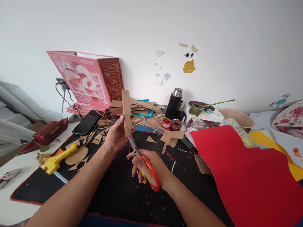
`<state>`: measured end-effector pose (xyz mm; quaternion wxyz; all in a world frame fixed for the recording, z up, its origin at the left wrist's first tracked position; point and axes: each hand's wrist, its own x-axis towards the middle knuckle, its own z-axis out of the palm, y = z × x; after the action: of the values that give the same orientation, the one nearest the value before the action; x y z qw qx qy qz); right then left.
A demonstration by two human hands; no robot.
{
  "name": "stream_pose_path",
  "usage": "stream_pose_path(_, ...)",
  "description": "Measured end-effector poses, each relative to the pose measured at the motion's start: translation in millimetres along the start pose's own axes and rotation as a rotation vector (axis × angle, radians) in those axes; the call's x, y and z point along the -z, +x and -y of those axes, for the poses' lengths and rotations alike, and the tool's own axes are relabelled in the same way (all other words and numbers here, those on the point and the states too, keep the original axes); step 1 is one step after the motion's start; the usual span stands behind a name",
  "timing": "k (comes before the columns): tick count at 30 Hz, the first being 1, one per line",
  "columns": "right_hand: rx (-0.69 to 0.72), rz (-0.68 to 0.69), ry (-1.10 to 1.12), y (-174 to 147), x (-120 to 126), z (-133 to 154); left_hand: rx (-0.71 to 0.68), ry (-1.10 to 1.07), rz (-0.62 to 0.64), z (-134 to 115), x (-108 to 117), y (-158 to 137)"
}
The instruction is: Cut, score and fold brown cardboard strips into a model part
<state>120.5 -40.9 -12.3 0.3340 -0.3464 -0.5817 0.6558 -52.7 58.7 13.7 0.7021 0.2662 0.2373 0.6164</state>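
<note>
My left hand [116, 134] pinches a strip of brown cardboard [127, 105], which stands nearly upright above the black mat [113, 186]. Wrapped round the handles of a pair of scissors [151, 176] is my right hand [151, 164]. One scissor handle is red and the other yellow. The metal blades point up and left, and their tips meet the lower edge of the cardboard strip; whether they cut into it I cannot tell. Behind my hands lie cardboard scraps [151, 139] and a cross-shaped cardboard piece [168, 138].
On the left lie a yellow glue gun [59, 159] and a black phone [87, 122]. A pink box [85, 80] leans by the wall. A black thermos [174, 104] stands behind open paint jars [176, 124]. Red paper [251, 170] covers the right side.
</note>
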Motion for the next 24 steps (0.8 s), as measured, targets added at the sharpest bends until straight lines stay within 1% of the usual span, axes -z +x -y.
stream_pose_path(4, 0.001, 0.006, 0.004, 0.0, 0.8, -2.0, -0.003, 0.013, 0.022, 0.7, 0.3, -0.4)
stream_pose_path(24, 0.011, -0.005, 0.021, 0.8, 1.2, -6.8, -0.021, 0.022, 0.05, 2.0, 2.1, -0.7)
